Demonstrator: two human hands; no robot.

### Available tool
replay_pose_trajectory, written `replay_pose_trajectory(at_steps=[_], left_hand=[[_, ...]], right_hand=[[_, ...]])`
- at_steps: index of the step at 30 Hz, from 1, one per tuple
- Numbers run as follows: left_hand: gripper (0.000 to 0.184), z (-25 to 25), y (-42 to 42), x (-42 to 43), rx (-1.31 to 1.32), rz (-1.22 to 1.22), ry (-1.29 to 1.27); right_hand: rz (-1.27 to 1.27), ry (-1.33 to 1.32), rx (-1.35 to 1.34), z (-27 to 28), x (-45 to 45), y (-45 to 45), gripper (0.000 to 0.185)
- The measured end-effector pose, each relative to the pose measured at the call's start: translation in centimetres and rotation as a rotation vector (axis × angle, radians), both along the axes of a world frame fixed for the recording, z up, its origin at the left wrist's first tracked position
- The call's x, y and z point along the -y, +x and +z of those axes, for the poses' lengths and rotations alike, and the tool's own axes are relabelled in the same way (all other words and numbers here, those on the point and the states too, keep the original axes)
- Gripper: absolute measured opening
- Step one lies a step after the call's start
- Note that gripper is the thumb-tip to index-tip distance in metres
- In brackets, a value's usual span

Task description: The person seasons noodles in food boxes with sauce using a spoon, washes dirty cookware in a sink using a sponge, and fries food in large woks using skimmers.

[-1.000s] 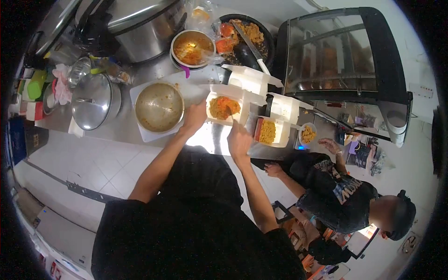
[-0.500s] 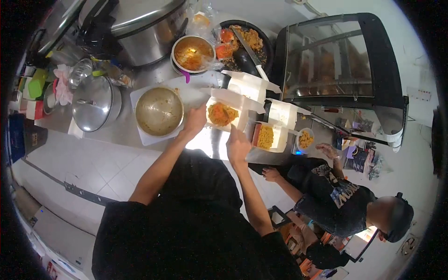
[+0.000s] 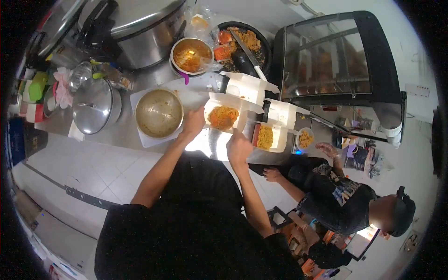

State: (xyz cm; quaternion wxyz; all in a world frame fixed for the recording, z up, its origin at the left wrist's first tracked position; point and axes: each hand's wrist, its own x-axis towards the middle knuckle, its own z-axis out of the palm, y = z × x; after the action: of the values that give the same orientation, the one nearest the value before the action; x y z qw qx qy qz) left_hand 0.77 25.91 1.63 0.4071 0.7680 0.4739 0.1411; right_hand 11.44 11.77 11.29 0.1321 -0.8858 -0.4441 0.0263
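Observation:
A white paper takeaway box (image 3: pixel 239 119) stands open on the steel counter, holding orange-coloured food, apparently rice (image 3: pixel 223 117). My left hand (image 3: pixel 194 123) is closed on the box's left wall. At its lower right corner my right hand (image 3: pixel 239 148) is closed in a fist-like grip around what looks like a spoon, mostly hidden by the fingers and the food. Just right of that hand sits another open takeaway box with yellow food (image 3: pixel 265 136). Two more open boxes stand behind: one white box (image 3: pixel 243 87) and a smaller-looking box (image 3: pixel 281 114).
Left is a steel bowl (image 3: pixel 159 113) on a white board (image 3: pixel 147 140). Behind are an orange-stained pot (image 3: pixel 192 55), a large cooker (image 3: pixel 144 44) and a black pan (image 3: pixel 268 46) with a knife. A display case (image 3: pixel 329 58) stands right. A co-worker (image 3: pixel 336 193) reaches near a bowl on a scale (image 3: pixel 305 138).
The orange food has been spread and shifted within the box, and the dark utensil shape on it has moved lower. My hands stay almost in place. The co-worker has barely moved.

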Motion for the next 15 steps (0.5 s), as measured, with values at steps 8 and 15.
replay_pose_trajectory(at_steps=[8, 15], left_hand=[[0.020, -0.1, -0.3, 0.5, -0.009, -0.030, 0.061], [0.018, 2.0, -0.1, 0.7, 0.059, 0.014, -0.030]], right_hand=[[0.084, 0.041, 0.112, -1.8, 2.9, 1.7, 0.018], [0.089, 0.215, 0.014, -3.2, 1.3, 4.1, 0.019]])
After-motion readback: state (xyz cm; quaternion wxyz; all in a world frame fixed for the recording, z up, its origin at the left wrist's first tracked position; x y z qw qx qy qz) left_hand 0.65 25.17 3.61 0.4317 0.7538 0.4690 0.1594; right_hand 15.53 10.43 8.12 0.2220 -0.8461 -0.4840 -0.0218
